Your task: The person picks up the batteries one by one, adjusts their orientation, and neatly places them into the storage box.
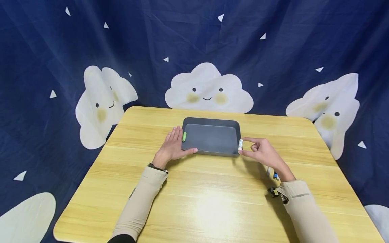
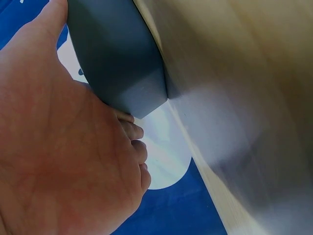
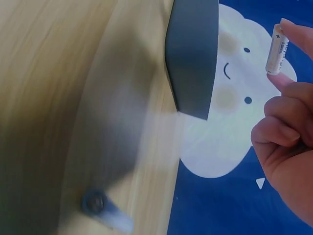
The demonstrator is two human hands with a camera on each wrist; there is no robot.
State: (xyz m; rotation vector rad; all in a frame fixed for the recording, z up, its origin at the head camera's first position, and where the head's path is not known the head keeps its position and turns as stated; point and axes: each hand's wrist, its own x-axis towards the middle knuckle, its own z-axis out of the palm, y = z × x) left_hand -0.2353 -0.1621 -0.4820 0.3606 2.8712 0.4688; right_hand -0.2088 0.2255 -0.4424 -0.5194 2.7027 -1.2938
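Note:
A dark grey rectangular tray [image 1: 212,136] rests on the wooden table, with a green battery [image 1: 184,137] at its left end. My left hand [image 1: 174,145] lies against the tray's front left corner, its fingers straight along the left side and its thumb along the front rim; in the left wrist view the palm [image 2: 73,147] is beside the tray wall [image 2: 120,54]. Thumb and index finger of my right hand [image 1: 262,152] pinch a white battery [image 1: 240,144] by its two ends, near the tray's right side. The right wrist view shows that battery [image 3: 277,50] with a plus mark.
On the table [image 1: 194,189], below my right wrist, lie a blue battery [image 1: 275,176] and a pale one [image 1: 268,171], partly hidden by the arm. A dark blue curtain [image 1: 194,37] with white clouds hangs behind the table's far edge.

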